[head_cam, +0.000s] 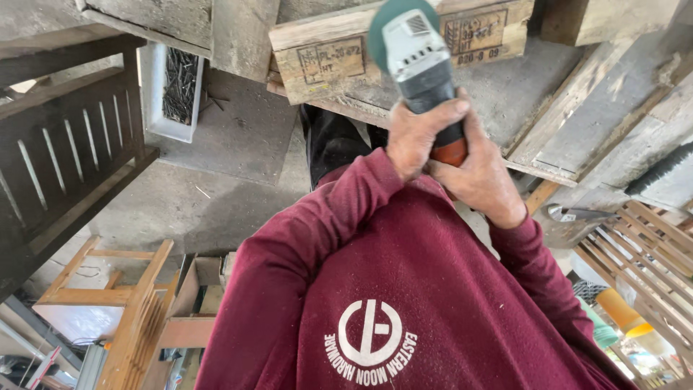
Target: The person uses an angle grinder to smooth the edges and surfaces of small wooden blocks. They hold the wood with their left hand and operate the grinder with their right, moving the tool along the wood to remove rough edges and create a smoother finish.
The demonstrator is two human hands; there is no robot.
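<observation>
The widest thing in view is the person's dark red long-sleeved shirt with a white round emblem (404,289), filling the lower middle of the head view, which looks upside down. Beyond it lies one weathered grey wooden pallet with stamped end blocks (577,108), stretching across the top and right. At the left stands one dark brown slatted wooden frame (65,159), and below it one pale unfinished wooden stool frame (108,289). At the right edge is one light slatted wooden rack (642,253). Near the top left sits one white rectangular plastic tray full of dark nails (160,94).

Smaller again is the one grey and black angle grinder with an orange collar and green disc guard (419,61), held against the pallet's stamped block. Two hands grip it: the left hand (419,133) wraps closed round the grinder's body from the left, and the right hand (480,173) clasps its rear end just beside it, fingers curled tight.
</observation>
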